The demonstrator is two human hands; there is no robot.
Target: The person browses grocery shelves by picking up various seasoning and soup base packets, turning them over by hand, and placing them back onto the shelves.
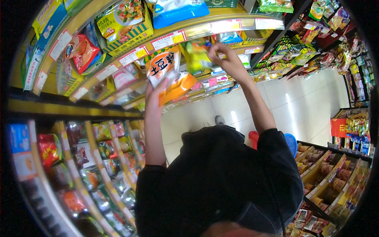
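In front of the shelf, my left hand is closed on the lower edge of a white and orange packet with large black characters. Beside it hangs a green and yellow packet, blurred by motion. My right hand pinches that one at its upper right edge. The two packets are close together, and I cannot tell whether they touch. Just above them runs a shelf edge with price tags.
Seasoning packets in a striped display box and a blue and white bag stand on the upper shelf. More packaged goods fill shelves at left. A red object and a blue one show beside my body above the tiled floor.
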